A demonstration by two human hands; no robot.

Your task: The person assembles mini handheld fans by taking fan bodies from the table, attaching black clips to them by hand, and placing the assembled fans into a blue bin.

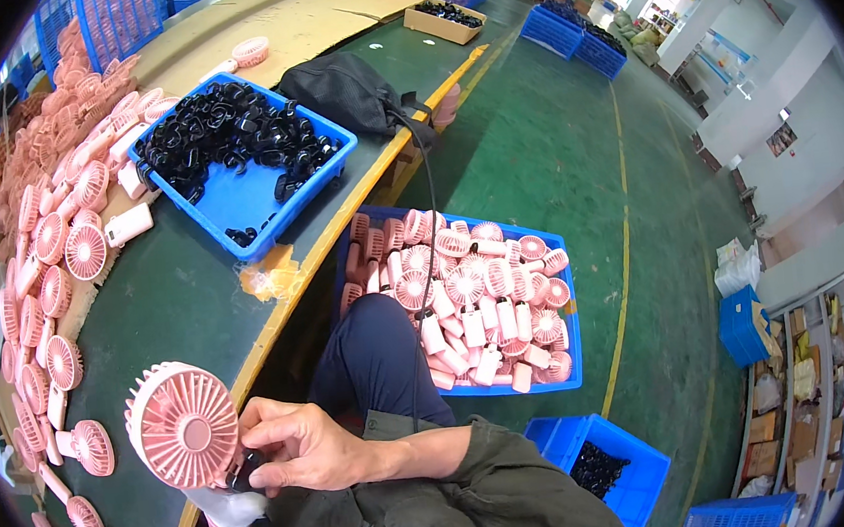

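Note:
A pink handheld fan (pixel 191 429) is upright over the near edge of the bench, its round grille toward me. My left hand (pixel 231 507), in a whitish glove, is closed around its handle, which is mostly hidden. My bare right hand (pixel 313 449) pinches a small black plastic part (pixel 245 470) against the neck of the fan, just under the grille. The fingers cover some of the part, so I cannot tell how far it is seated. Farther along the bench stands a blue tray (pixel 254 200) with many similar black parts (pixel 219 126).
Pink fans (pixel 55 296) lie heaped along the bench's left side. Beside my knee (pixel 379 343), a blue crate (pixel 575 350) is full of fans bearing black parts. A dark bag (pixel 342 90) sits behind the tray. Another blue bin (pixel 645 460) holds black parts at lower right.

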